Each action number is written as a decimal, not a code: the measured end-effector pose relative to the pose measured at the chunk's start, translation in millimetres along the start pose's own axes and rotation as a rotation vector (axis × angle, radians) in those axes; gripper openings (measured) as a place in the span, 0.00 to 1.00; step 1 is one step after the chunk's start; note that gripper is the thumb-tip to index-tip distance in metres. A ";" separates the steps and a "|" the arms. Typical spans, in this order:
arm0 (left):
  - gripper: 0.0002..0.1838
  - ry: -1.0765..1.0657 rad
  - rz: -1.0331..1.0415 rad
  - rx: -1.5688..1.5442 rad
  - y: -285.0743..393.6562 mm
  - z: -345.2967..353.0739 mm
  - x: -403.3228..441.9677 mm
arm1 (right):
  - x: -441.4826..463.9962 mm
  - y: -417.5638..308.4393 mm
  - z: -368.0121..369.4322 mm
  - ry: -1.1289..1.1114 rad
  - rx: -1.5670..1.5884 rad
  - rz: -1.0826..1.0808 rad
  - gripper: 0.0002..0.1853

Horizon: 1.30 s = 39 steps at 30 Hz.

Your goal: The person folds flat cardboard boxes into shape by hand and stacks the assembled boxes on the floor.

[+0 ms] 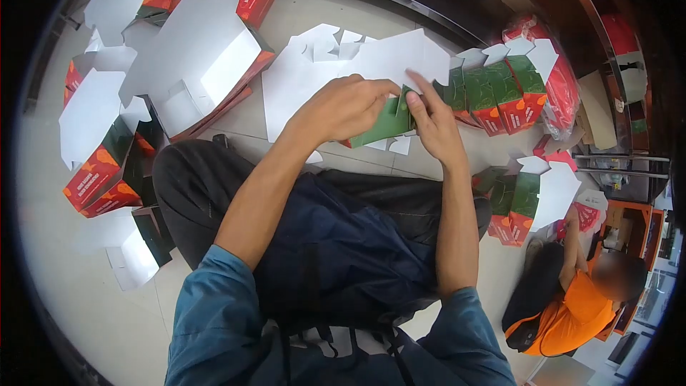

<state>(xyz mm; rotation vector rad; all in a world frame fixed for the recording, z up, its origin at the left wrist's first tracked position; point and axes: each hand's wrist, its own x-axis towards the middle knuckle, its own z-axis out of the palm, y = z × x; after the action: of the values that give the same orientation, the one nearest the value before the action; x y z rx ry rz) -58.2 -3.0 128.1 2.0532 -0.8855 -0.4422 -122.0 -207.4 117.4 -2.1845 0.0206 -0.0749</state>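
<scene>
Both of my hands are on a partly folded box [386, 123] with a green outer side, above my crossed legs. My left hand [350, 106] has its fingers curled on the box's upper edge. My right hand [433, 120] pinches the right end of the box with the thumb in front, and a finger sticks up beside the white inner flap. Beyond the box lie flat white cardboard sheets [300, 86] with cut tabs on the floor.
Open red and green boxes [103, 179] stand at the left, with a large white-lined one [207, 64] nearby. More boxes [504, 100] line up at the right. A person in orange [572, 311] sits at the lower right. A dark cabinet [464, 0] is at the top.
</scene>
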 end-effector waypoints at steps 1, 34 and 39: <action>0.20 0.066 0.013 0.048 0.3 1.2 -0.4 | 0.8 2.4 0.6 -0.019 -0.017 -0.050 0.22; 0.21 0.676 0.771 0.231 65.0 69.5 -12.1 | -54.1 -18.7 -67.8 0.454 0.689 0.072 0.30; 0.23 0.390 0.509 0.147 21.3 69.5 11.1 | -154.7 -11.2 -217.2 0.696 0.321 0.130 0.24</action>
<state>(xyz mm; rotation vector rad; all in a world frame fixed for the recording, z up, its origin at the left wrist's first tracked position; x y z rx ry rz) -100.3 -58.4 104.5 1.8566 -1.1663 0.2972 -289.9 -371.5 244.3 -1.7381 0.5065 -0.7089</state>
